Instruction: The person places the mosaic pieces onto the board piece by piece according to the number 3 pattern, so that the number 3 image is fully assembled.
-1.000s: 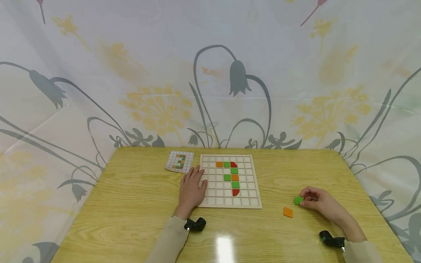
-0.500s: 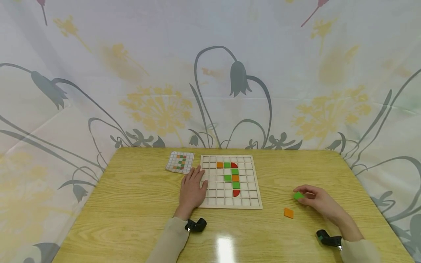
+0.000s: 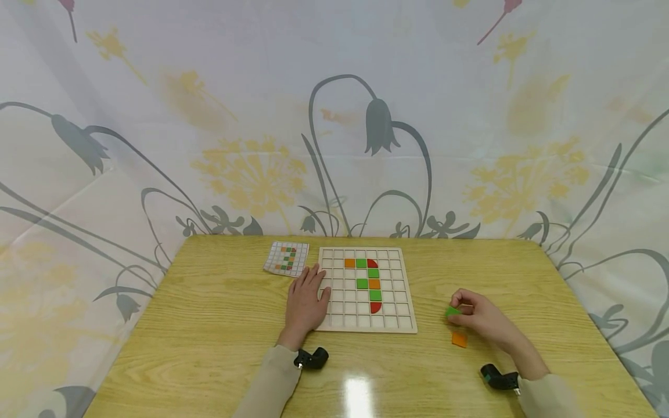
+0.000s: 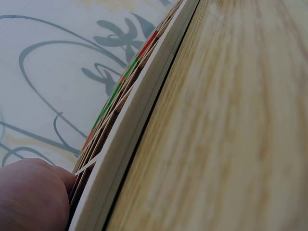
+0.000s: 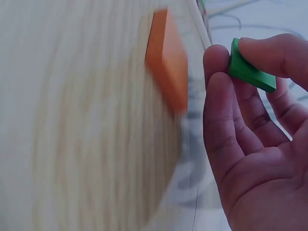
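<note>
My right hand (image 3: 483, 319) pinches a green square tile (image 5: 250, 72) between thumb and fingertips, above the table and right of the board. Just below that hand, an orange square tile (image 3: 459, 339) lies loose on the wood. My left hand (image 3: 305, 302) rests with straight fingers on the left edge of a pale wooden grid board (image 3: 399, 322). Green, orange and red tiles sit in the board's cells, among them a red rounded piece (image 3: 376, 307) at the bottom of a column. In the left wrist view only part of the hand shows beside the board's rim (image 4: 130, 130).
A paper card (image 3: 272, 264) printed with a coloured grid pattern lies left of the board, near my left fingertips. The wooden table (image 3: 209, 325) ends at a flower-printed cloth (image 3: 251, 116) behind.
My right hand has lifted the green tile and moved left with it, to just above the orange tile. My left hand and the board look unchanged.
</note>
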Tool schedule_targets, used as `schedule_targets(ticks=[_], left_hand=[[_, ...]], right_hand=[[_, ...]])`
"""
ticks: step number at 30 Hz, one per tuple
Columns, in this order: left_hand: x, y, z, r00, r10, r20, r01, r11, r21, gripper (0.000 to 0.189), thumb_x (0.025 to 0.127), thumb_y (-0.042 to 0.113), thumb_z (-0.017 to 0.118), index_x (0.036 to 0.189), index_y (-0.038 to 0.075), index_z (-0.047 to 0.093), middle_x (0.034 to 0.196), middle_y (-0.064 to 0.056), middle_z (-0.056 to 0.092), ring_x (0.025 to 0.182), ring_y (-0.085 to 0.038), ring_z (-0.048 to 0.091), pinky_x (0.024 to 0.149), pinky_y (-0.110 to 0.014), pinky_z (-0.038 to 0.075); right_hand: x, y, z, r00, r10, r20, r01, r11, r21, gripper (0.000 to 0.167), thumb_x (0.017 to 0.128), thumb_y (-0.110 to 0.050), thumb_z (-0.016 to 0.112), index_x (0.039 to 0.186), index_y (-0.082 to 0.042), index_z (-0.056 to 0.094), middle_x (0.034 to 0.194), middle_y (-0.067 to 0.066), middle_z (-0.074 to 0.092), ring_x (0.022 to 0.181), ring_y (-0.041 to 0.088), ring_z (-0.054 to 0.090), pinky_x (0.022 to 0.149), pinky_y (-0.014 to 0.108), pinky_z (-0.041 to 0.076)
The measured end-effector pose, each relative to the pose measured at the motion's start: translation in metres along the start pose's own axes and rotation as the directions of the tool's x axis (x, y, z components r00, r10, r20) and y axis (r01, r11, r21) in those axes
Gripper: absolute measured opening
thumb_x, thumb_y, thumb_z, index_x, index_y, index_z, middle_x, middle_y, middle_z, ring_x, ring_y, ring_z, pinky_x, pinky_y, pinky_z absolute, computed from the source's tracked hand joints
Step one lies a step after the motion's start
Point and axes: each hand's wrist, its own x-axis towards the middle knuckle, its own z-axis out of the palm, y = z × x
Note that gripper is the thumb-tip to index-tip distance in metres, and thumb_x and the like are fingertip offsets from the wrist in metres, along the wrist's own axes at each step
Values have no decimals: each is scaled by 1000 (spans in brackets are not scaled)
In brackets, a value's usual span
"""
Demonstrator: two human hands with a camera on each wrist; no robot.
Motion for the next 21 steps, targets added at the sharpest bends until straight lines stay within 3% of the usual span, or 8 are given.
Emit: schedule_targets(ticks=[5,11,21], left_hand=[[0,0,0,1000,3,-1,-3,1000,0,46,105,30,50,147,11,51,159,-6,35,148,-31,23,117,-54,20],[0,0,0,1000,4,0,-4,1000,-1,46,105,31,50,147,12,51,159,-7,35,148,-31,23,117,-54,20],[0,0,1,1000,4,-3,-4,1000,1,46,105,31,50,147,11,51,159,-7,35,148,-31,23,117,-54,20]], right_hand=[[11,-7,13,999,-25,-21,25,999,-44,21,94,-6,69,97,1,49,92,12,51,74,15,59,60,29,47],[25,-15,29,995,-86,-51,80,990,-119,19,91,-4,72,92,-2,53,96,12,52,84,16,59,64,28,47],[54,-23,55,990,-143,1,142,983,-116,18,88,-2,74,95,0,58,93,8,58,82,13,58,70,24,50]])
